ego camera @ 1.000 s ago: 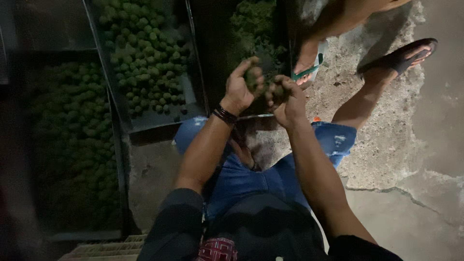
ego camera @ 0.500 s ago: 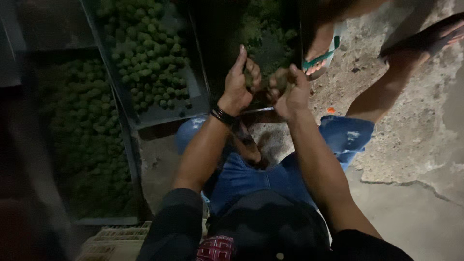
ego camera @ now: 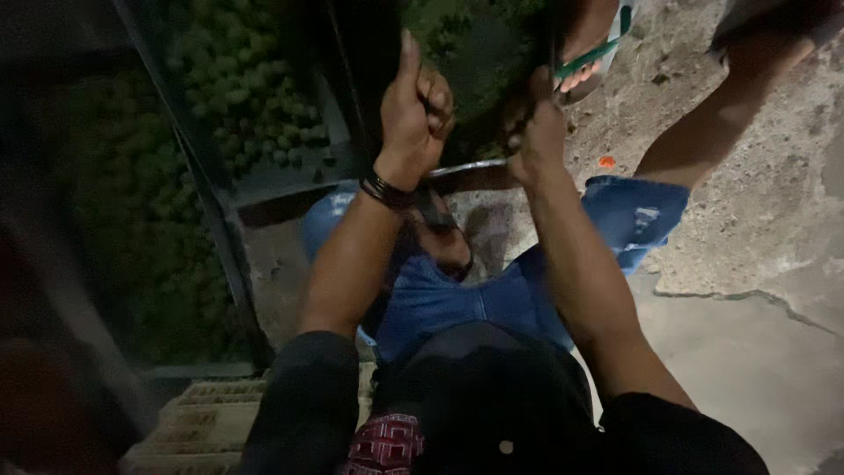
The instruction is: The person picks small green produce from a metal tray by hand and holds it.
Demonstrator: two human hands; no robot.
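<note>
While the person sits on the concrete floor (ego camera: 747, 352), seen from the head camera, the left hand (ego camera: 415, 110) is curled shut, thumb up, and the right hand (ego camera: 538, 132) is closed too; what either grips I cannot tell. Both sit over a metal basin (ego camera: 466, 171) of green fruit (ego camera: 475, 44). Crates of sorted fruit (ego camera: 237, 79) already stand full at left, and the basin holds plenty more.
</note>
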